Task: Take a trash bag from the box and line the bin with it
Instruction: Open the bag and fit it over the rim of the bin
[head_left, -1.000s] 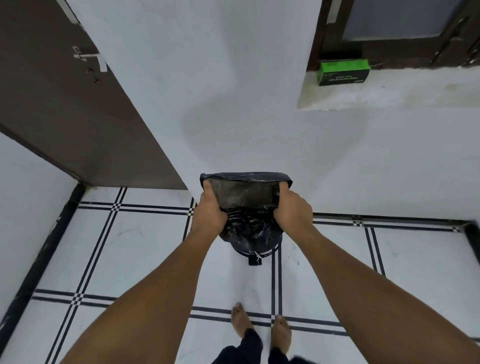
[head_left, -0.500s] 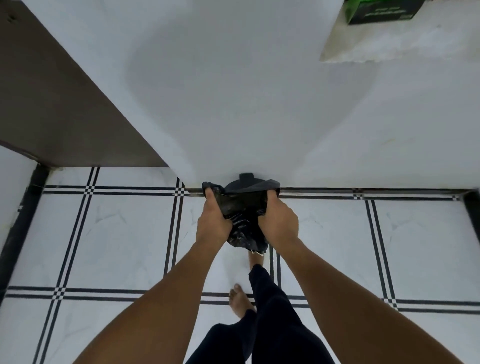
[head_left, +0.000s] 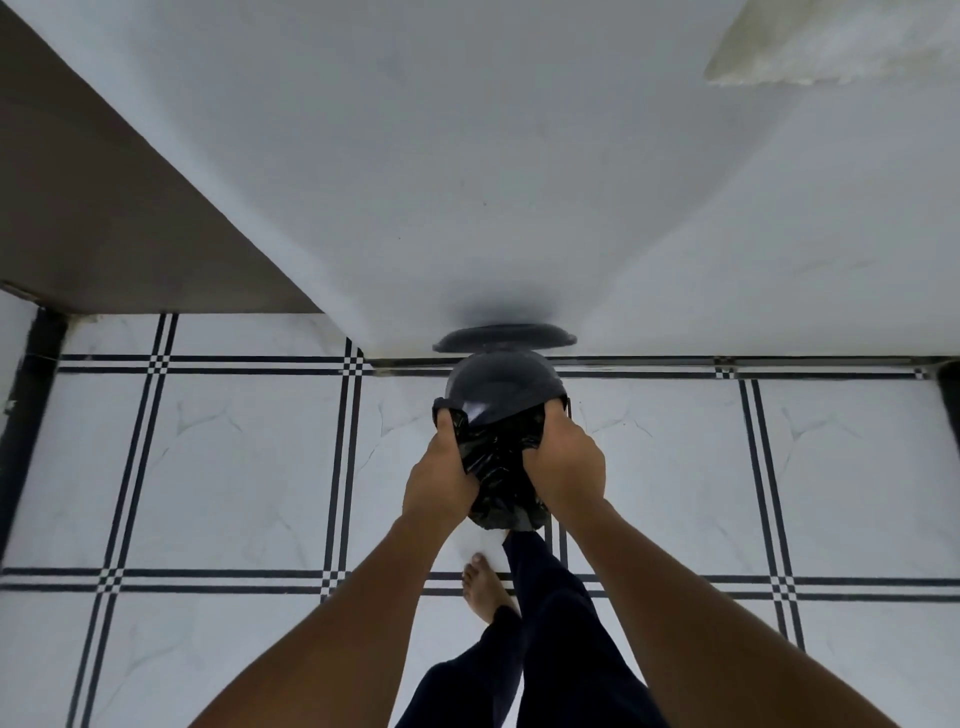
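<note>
The trash bag (head_left: 501, 467) is already out of the box, which is not in view, and is held over the open bin (head_left: 501, 387) by the wall. The left hand (head_left: 441, 478) and right hand (head_left: 566, 462) each grip the bag's mouth with curled fingers. Judging by the bunched plastic, the lining has only begun: the bag must be pushed in and its edge folded over the rim.
</note>
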